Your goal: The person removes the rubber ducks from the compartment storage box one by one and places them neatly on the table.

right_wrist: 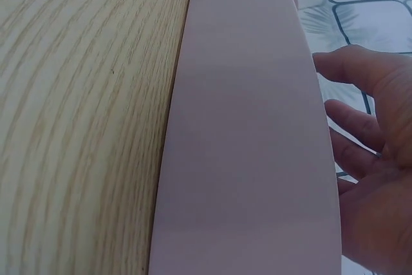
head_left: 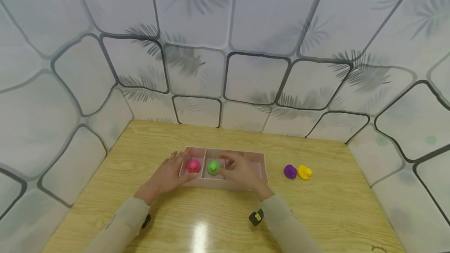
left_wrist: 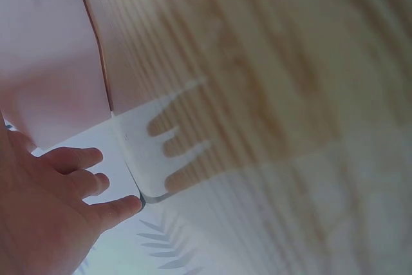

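Pink tray (head_left: 258,158) sits mid-tabletop (head_left: 316,214), split into compartments side by side. Pink duck (head_left: 193,165) is in the leftmost one, green duck (head_left: 213,167) in the 2nd from left. Purple duck (head_left: 290,171) and yellow duck (head_left: 304,172) are outside the tray, to its right on the wood, touching or just beside each other.

Left hand (head_left: 168,175) lies flat w/ fingers straight and spread, against the tray's left end wall, holding nothing; in the left wrist view its fingers (left_wrist: 77,158) show loose beside the tray's pale side. Right hand (head_left: 240,171) hovers over the tray's middle, just right of the green duck, fingers relaxed and slightly bent, nothing in it. Right wrist view shows only the tray's long outer wall (right_wrist: 244,146) and that palm w/ fingers apart, empty. Can't tell if the fingertips touch the tray's dividers.

Judged step: the green duck looks just set in, the right hand is over the tray w/ no load, the left hand steadies the tray. About halfway: 2 ducks in, 2 out, and at least 2 compartments look free on the right, though the hand hides part of them.

Next move would prob. call for the right hand to go right, clear of the tray wall, pinch the purple duck (the nearer one) w/o knocking the yellow one, and the left hand bracing the tray.
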Action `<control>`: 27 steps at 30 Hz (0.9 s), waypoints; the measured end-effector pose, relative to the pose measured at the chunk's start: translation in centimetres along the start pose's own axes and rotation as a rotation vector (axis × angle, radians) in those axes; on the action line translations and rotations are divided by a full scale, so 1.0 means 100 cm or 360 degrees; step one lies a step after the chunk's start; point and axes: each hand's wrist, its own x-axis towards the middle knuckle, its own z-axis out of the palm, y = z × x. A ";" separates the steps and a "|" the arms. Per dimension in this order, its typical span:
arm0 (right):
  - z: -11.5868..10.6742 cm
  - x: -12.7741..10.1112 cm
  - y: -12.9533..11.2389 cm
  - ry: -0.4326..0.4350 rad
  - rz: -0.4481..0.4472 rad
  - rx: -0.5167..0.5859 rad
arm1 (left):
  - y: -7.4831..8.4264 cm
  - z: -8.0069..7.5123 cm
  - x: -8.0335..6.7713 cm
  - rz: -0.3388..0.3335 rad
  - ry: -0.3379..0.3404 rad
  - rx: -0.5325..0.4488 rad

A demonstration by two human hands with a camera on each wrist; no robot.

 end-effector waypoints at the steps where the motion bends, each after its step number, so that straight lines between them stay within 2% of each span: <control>1: 0.000 0.000 0.000 -0.0007 -0.0006 -0.0001 | 0.000 0.000 0.000 0.0003 0.0002 0.0003; 9: 0.005 0.005 0.000 -0.0049 -0.0004 -0.0013 | 0.000 0.000 0.000 0.0003 0.0003 0.0001; 27: 0.020 0.019 0.004 -0.0083 -0.0038 -0.0234 | -0.001 0.001 0.000 0.0026 0.0010 0.0005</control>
